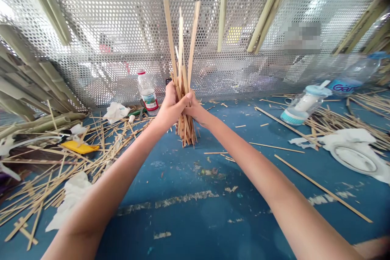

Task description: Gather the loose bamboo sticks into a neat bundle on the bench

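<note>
Both my hands clasp one upright bundle of thin bamboo strips point(182, 59) standing on end on the blue table point(195, 211). My left hand point(170, 107) wraps the bundle from the left, fingers closed round it. My right hand point(195, 109) grips it from the right, mostly hidden behind the left hand and the strips. The lower ends of the bundle point(187, 132) splay out on the table surface. Three long strips stick up well above the others.
Loose bamboo strips point(61, 166) and white rags litter the left side, with a yellow object point(79, 147) among them. A small water bottle point(148, 93) stands behind. At right lie a capped bottle point(301, 105), a clear bottle point(355, 74), more strips and a white roll. Perforated metal screen behind.
</note>
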`<action>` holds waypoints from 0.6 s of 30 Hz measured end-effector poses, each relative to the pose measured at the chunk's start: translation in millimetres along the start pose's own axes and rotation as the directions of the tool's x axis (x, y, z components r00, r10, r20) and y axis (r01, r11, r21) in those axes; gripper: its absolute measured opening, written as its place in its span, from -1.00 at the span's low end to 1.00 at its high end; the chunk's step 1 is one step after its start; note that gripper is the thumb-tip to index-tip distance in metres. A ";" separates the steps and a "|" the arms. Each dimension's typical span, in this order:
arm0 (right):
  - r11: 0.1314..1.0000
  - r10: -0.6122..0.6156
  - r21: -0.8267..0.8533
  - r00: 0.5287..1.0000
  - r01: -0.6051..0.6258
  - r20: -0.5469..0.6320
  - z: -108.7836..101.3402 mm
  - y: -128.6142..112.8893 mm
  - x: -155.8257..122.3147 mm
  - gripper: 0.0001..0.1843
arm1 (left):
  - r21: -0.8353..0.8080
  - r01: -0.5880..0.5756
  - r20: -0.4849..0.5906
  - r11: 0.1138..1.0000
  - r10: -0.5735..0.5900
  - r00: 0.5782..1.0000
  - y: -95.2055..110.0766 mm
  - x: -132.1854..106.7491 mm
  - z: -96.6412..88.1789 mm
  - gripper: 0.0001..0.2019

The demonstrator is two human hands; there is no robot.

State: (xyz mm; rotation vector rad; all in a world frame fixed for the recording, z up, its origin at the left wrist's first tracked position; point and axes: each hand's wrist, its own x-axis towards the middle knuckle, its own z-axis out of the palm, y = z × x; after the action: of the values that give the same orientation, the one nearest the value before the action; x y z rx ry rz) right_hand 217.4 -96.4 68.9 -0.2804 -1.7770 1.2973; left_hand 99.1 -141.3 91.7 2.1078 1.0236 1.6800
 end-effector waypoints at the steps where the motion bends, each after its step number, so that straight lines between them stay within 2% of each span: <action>1: 0.999 0.042 0.017 0.999 -0.042 0.012 3.2 0.2 -0.5 -0.24 | -0.076 0.005 0.011 0.997 -0.004 1.000 0.0 0.7 -0.5 -0.56; 3: 0.995 0.095 0.005 0.995 -0.095 -0.011 9.7 -1.4 -0.8 -0.41 | -0.168 -0.013 0.000 0.986 0.013 1.000 0.2 3.2 -5.5 -0.52; 5: 0.996 0.074 -0.035 0.991 -0.078 -0.111 14.9 -5.8 -0.2 -0.51 | -0.159 -0.045 -0.055 0.986 0.037 0.998 1.0 6.9 -16.3 -0.48; 8: 0.997 -0.007 -0.075 0.973 -0.011 -0.232 17.3 -11.7 2.2 -0.47 | -0.114 -0.049 -0.099 0.992 0.037 0.994 4.7 12.7 -36.1 -0.45; 11: 0.997 -0.017 -0.072 0.986 0.005 -0.166 13.9 -8.5 5.4 -0.24 | -0.132 -0.022 -0.041 0.991 0.016 0.999 8.2 15.4 -44.9 -0.43; 14: 0.998 -0.030 -0.047 0.999 0.028 -0.041 10.6 2.5 7.5 -0.03 | -0.128 0.070 0.032 0.989 -0.066 0.997 5.2 13.6 -37.7 -0.35; 18: 0.997 -0.070 -0.025 0.997 0.071 0.034 10.9 11.2 7.0 0.11 | -0.103 0.179 -0.008 0.978 -0.181 0.983 -4.5 9.7 -25.1 -0.31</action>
State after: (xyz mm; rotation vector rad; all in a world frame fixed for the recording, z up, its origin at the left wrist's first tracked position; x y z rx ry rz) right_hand 201.6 -94.2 62.4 -0.2099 -1.8161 1.2360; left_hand 75.0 -137.2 103.8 1.8792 1.0754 1.6293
